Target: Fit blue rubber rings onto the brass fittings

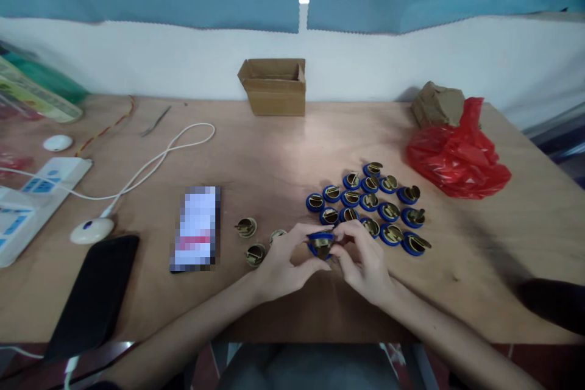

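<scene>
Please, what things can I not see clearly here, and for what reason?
In the head view:
Phone screen: covered by pixelation.
Pale-rimmed piece: partly covered by the left hand.
Red bag: contents hidden by its plastic.
Cardboard box: floor hidden by its front wall.
Dark object at right: cut off by the edge.

Seventeen blue pieces (389,212) (held one (322,237) included), three pale pieces (247,227), two phones (97,289), one open box (277,99)
</scene>
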Motion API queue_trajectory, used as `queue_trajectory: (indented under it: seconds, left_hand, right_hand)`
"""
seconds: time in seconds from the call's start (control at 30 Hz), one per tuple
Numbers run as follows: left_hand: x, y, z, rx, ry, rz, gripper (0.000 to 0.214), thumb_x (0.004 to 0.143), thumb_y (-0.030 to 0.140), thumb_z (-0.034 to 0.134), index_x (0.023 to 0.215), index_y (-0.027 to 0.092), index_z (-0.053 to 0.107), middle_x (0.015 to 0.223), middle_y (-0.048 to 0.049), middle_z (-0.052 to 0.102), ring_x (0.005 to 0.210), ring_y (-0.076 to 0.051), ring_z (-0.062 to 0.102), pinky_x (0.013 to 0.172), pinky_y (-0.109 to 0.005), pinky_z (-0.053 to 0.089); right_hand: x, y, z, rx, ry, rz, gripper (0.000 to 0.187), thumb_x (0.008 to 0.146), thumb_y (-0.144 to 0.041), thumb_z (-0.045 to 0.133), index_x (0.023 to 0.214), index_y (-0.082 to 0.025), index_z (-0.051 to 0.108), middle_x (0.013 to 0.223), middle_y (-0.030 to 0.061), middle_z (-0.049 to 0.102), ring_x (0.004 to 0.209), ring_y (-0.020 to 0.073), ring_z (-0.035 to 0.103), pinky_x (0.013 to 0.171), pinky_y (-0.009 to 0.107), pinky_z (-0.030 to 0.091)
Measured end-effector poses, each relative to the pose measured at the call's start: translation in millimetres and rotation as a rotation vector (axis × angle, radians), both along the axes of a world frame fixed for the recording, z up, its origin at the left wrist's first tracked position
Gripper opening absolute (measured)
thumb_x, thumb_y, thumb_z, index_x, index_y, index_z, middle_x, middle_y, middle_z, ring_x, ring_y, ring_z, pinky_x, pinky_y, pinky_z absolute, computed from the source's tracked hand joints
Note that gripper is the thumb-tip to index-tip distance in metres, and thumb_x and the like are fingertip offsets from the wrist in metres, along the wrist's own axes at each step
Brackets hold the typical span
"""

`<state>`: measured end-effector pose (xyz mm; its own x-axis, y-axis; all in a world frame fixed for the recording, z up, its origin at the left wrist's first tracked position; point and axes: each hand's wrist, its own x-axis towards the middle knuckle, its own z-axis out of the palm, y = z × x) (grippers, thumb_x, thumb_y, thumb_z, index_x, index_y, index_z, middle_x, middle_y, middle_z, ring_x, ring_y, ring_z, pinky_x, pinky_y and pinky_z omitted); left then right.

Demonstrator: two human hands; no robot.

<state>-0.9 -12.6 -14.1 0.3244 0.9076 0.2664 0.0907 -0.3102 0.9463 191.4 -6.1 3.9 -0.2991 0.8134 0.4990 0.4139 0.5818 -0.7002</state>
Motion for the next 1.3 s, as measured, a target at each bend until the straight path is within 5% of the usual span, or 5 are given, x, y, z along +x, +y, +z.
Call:
queue_trajectory:
  seconds: [0.3, 0.57, 0.77, 1.3]
  left_hand:
    - [2, -1, 2.5, -0.057, -0.055, -0.03, 0.051, 0.079, 0.017, 0.081, 0.123, 0.025, 0.058, 0.119, -0.0065, 0.072, 0.111, -0.023, 0.07, 0.099, -0.039, 0.056]
    - [1, 3, 15.6, -0.092, -0.198, -0.03, 0.036, 0.087, 0.015, 0.07, 0.119, 0.023, 0.055, 0.11, -0.0049, 0.068, 0.104, -0.016, 0.069, 0.093, -0.028, 0.055]
    - [5, 1, 7.1, -0.17, -0.298, -0.087, 0.056, 0.076, 0.014, 0.083, 0.122, 0.025, 0.054, 0.114, -0.0033, 0.069, 0.11, -0.017, 0.068, 0.095, -0.026, 0.053]
    - [11, -2, 6.5, -0.175, -0.282, -0.016, 0.049, 0.071, 0.009, 0.085, 0.105, 0.022, 0.053, 0.107, -0.0048, 0.074, 0.103, -0.019, 0.072, 0.087, -0.03, 0.058]
  right_hand:
    - [-1, -2, -3.9, -0.044, -0.001, 0.007, 0.017, 0.091, -0.008, 0.051, 0.099, -0.023, 0.05, 0.087, 0.0016, 0.055, 0.076, 0.0168, 0.058, 0.066, 0.029, 0.051]
    - [1, 0, 2.8, -0.199, 0.08, 0.081, 0.021, 0.096, -0.015, 0.057, 0.115, -0.023, 0.055, 0.102, 0.0047, 0.058, 0.082, 0.0161, 0.059, 0.072, 0.029, 0.053]
    - [-2, 0, 0.1, -0.116, 0.056, 0.009, 0.013, 0.095, -0.014, 0.06, 0.102, -0.023, 0.055, 0.091, 0.0021, 0.057, 0.076, 0.0152, 0.057, 0.065, 0.027, 0.049]
    - [-9, -7, -8.3, -0.04, 0.02, -0.037, 0.021, 0.091, -0.004, 0.049, 0.1, -0.023, 0.049, 0.086, 0.0017, 0.053, 0.077, 0.0176, 0.056, 0.065, 0.028, 0.049]
